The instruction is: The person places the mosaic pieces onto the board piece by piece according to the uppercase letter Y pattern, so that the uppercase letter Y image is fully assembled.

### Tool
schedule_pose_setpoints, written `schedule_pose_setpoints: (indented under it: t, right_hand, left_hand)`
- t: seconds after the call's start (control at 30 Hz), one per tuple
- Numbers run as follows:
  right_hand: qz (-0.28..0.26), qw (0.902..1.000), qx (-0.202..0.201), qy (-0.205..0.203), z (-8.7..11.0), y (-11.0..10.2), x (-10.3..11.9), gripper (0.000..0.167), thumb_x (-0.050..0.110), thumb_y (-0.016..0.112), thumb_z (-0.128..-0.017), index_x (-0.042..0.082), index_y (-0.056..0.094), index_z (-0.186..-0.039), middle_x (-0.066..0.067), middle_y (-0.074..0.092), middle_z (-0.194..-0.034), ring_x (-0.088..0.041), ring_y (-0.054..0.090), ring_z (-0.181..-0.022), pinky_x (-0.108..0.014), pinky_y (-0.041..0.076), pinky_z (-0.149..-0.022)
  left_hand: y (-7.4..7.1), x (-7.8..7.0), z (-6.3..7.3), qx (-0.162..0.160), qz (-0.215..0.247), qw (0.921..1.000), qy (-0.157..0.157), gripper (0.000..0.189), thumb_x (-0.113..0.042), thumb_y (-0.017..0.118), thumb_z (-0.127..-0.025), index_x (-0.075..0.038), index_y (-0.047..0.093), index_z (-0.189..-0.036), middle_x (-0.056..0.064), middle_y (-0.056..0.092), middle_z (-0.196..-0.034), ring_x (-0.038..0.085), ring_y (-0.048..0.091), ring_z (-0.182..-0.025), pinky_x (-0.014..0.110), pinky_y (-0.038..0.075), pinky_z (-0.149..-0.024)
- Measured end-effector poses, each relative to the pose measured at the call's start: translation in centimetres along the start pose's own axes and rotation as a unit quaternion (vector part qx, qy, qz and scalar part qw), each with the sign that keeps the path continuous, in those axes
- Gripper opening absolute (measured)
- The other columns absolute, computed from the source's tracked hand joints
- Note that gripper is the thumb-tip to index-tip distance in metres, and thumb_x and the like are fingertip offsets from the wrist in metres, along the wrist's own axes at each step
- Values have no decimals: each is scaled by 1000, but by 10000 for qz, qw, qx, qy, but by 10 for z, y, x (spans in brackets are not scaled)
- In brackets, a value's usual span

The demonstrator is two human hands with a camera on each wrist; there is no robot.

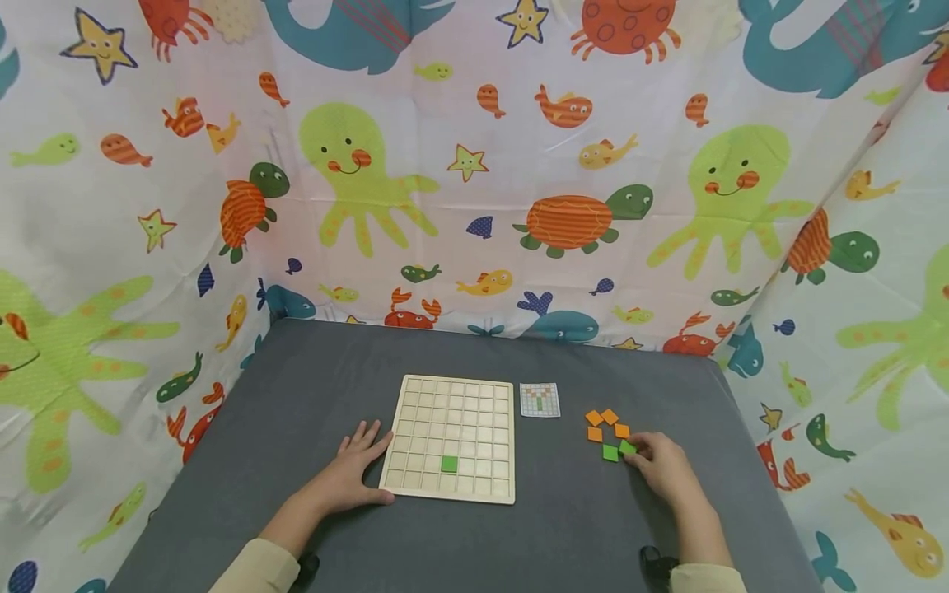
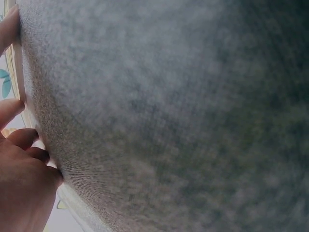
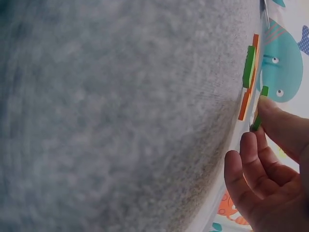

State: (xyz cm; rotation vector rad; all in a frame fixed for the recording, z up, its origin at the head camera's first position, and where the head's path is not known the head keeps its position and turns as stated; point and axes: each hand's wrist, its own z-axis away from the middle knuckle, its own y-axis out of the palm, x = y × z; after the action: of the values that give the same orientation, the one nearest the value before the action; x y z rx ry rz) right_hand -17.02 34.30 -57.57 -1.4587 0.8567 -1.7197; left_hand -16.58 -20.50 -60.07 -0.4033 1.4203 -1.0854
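A pale wooden grid board [image 1: 482,445] lies on the grey table, with one green square tile [image 1: 449,464] in a cell of its lower part. My left hand [image 1: 352,471] rests at the board's left edge, fingers spread, thumb at the lower left corner. To the right, my right hand [image 1: 665,468] pinches a green tile [image 3: 262,107] between thumb and fingertip, raised off the table in the right wrist view. Beside it lie another green tile [image 1: 610,453] and several orange tiles [image 1: 595,434].
A small pattern card [image 1: 539,400] with a coloured grid design lies just right of the board. The grey table [image 1: 334,354] is bordered at the back and sides by a curtain [image 1: 415,181] printed with sea animals.
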Motion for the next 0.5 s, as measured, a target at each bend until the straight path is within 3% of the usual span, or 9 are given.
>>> schedule_pose_setpoints:
  t: [0.2,0.5]
  right_hand:
    - [4,10000,-47,-69,1,1,5,31,12,75,-91,-1,70,-119,-14,64,-103,-22,63,-85,-46,54,-76]
    - [-23,9994,-100,-343,3,-3,20,32,12,78,-89,2,71,-118,-16,65,-113,-25,65,-93,-50,56,-82]
  left_hand:
    - [1,1,0,-11,-10,10000,-20,114,-55,88,-69,-11,33,-159,20,15,-168,44,1,-155,65,5,-122]
    - [2,1,0,-26,-18,10000,-17,114,-56,87,-70,-12,32,-159,19,14,-168,44,1,-155,65,4,-122]
